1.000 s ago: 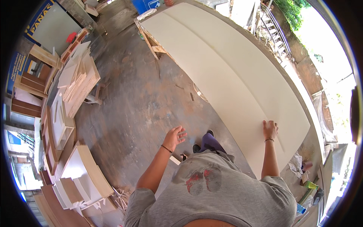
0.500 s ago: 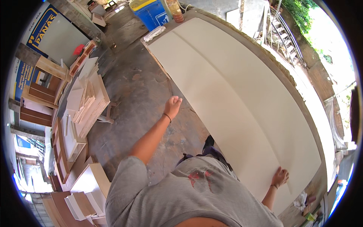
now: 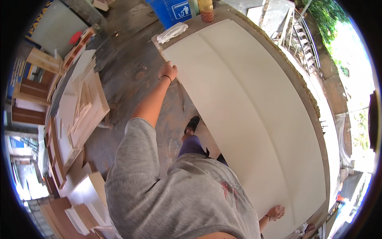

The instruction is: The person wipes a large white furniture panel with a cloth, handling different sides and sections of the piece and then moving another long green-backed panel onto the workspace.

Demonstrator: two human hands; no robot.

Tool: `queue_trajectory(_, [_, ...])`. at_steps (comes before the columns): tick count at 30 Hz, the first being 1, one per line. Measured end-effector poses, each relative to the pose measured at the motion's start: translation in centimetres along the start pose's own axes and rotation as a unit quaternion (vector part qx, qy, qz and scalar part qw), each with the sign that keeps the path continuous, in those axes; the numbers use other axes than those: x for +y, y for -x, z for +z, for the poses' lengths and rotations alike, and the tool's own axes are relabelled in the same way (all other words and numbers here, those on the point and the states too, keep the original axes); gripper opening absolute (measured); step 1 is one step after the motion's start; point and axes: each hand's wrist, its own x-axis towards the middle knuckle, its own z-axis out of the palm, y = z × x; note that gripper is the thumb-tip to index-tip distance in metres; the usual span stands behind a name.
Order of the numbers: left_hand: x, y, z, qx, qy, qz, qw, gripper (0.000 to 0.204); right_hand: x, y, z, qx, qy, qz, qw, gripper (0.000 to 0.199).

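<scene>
A long off-white panel [image 3: 238, 119] lies flat along my right side, with a faint lengthwise line or ridge across its face. My left hand [image 3: 168, 71] reaches forward to the panel's near left edge, close to the far end. Its fingers are curled closed at that edge, and a dark band circles the wrist. Back near my body, my right hand [image 3: 275, 212] rests on the panel face beside the ridge. Its fingers are bent in, and whatever they may hold is hidden.
A folded white cloth [image 3: 172, 32] lies past the panel's far end, near a blue bin [image 3: 171, 12] and an amber container [image 3: 206, 11]. Wooden boards [image 3: 85, 107] and cabinet parts [image 3: 89, 199] are stacked at left. Beyond the right edge stands a metal stair [image 3: 304, 42].
My left hand has moved forward from above the floor to the panel's edge. My right hand has slid back toward my body along the panel. One foot has come into view ahead.
</scene>
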Motion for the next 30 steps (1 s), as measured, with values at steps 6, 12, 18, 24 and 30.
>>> queue_trajectory(6, [-2.4,-13.4,3.5,0.006,-0.071,0.112,0.991,0.048,-5.2,11.0,-3.8,-0.092,0.019,0.133,0.987,0.056])
queue_trajectory(12, [-1.6,-13.9,3.8,-0.03,0.016,0.099,0.995,0.038,-7.8,18.2,-5.6,-0.143,-0.018,0.199,0.969,0.06])
queue_trajectory(18, [-4.0,-15.9,4.8,-0.004,0.114,0.169,0.979,0.029,-12.5,20.6,-5.7,-0.184,-0.466,0.495,0.71,0.042])
queue_trajectory(24, [-5.4,-16.5,5.0,-0.012,0.179,0.193,0.964,0.024,-11.6,19.4,-2.4,-0.178,-0.614,0.482,0.6,0.025])
queue_trajectory(30, [-6.3,-15.9,4.9,0.074,0.115,0.242,0.961,0.017,-11.4,20.6,-2.2,-0.198,-0.628,0.475,0.583,0.025])
